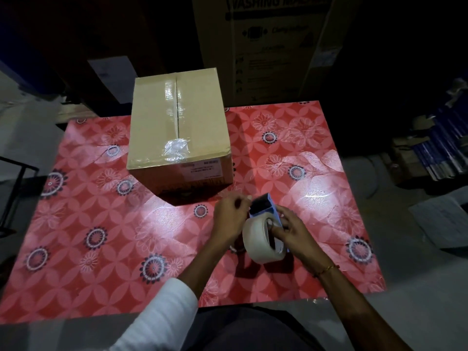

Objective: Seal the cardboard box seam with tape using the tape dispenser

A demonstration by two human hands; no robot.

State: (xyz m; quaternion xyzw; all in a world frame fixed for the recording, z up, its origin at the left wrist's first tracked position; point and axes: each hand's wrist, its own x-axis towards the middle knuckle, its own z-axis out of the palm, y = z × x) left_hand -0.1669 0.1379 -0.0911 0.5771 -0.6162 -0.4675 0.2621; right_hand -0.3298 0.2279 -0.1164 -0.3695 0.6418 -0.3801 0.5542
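Observation:
A closed cardboard box (177,127) stands on the far half of the table, with clear tape along its top seam and a crumpled tape end near its front edge. In front of the box, to its right, I hold a blue tape dispenser (263,206) loaded with a white tape roll (255,239). My right hand (288,229) grips the dispenser at the roll's hub, fingers in the core. My left hand (230,216) pinches at the dispenser's front end, where the tape comes out. Both hands are just above the table, apart from the box.
The table (101,224) wears a red floral cover. A tall washing machine carton (273,46) stands behind it. Stacked books and papers (430,153) lie on the floor at right. A black metal frame (15,188) is at the left edge.

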